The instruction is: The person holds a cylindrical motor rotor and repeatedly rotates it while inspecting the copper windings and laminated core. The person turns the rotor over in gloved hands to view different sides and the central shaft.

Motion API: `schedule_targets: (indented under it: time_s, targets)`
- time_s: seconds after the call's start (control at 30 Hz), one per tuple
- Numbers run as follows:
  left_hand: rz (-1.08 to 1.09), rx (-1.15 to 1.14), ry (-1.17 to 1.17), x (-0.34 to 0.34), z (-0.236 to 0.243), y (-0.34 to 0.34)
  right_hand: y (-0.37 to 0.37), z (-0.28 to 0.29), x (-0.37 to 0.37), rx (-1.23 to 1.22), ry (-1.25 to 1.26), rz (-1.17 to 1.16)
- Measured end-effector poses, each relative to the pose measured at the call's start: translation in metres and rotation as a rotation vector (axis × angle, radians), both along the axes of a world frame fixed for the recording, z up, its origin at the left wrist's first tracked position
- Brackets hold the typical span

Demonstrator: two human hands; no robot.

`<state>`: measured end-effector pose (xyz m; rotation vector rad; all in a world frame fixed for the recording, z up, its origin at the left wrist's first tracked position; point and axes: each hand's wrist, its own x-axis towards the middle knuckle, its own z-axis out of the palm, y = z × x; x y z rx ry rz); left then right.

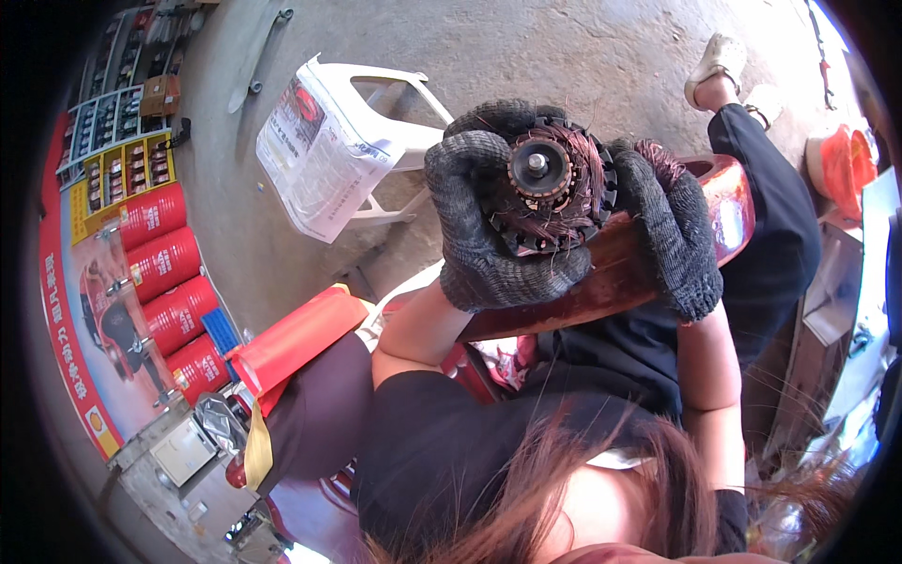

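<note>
A motor armature [540, 193] is raised in front of me, its shaft end and round dark commutator facing up. Copper windings ring the commutator, with loose strands sticking out between the slots of the core. My left hand [479, 221], in a dark knit glove, wraps around the armature's left side and underneath. On its other side, my right hand [672, 230] is gloved too and closed, its fingers curled near the core's edge. A tangle of copper wire [660, 162] shows at those fingers. How the fingers grip it is partly hidden.
Below my hands lies a glossy reddish-brown curved piece [601, 287]. A white plastic stool [399, 136] with printed paper over it stands ahead left. Red drums [160, 268] and shelves of bottles [103, 122] line the left. An orange-red object [841, 169] is at the right.
</note>
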<state>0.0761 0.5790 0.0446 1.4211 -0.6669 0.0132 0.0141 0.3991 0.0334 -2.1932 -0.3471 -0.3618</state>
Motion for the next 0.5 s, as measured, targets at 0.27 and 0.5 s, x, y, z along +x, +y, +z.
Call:
schedule_targets:
  time_s: [0.27,0.5]
  targets:
    - [0.121,0.16,-0.126,0.003,0.001,0.003,-0.001,-0.011,0.008,0.029,0.043,0.051]
    - [0.152,0.251,-0.438,0.013,-0.012,0.006,0.001,-0.01,0.021,0.602,0.468,0.101]
